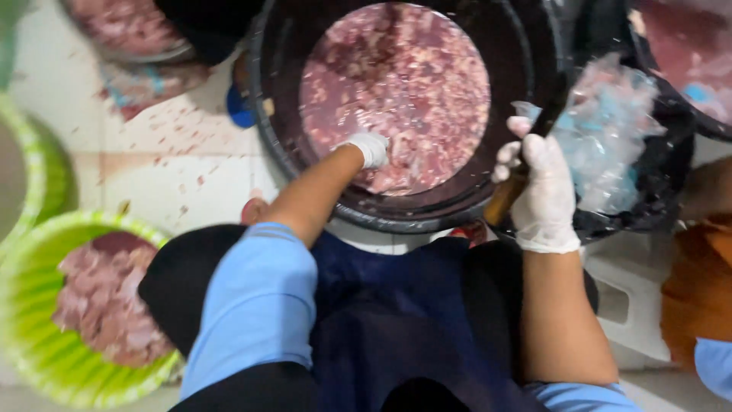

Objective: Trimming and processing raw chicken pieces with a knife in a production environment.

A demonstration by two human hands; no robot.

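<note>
Meat (404,84), chopped into small pink and red pieces, fills the big black tub (267,114) at the top centre of the frame, with reddish liquid round its edge. The left hand (370,149), in a white glove, reaches down into the lower part of that tub and rests among the pieces; its fingers curl inward as if gathering some, but blur and the angle hide whether anything is actually pinched, so I cannot tell how tightly it is closed.

The right hand (541,191), also gloved in white, is at the right rim of the tub, wrapped in a firm fist round the brown wooden handle of a knife (507,194), whose dark blade points up and right toward a crumpled clear plastic bag (610,130).

Judging from this, picking out meat goes best with the blade kept turned away from the reaching arm and held still outside the tub, while the left hand takes a modest handful, since wet gloves on slippery pieces give little hold.

At the lower left of the frame a green basket (30,320) holds more meat, and another green basket (23,152) shows at the left edge. The white tiled floor (175,168) between them is flecked with red scraps. More containers of meat sit in the upper corners.
</note>
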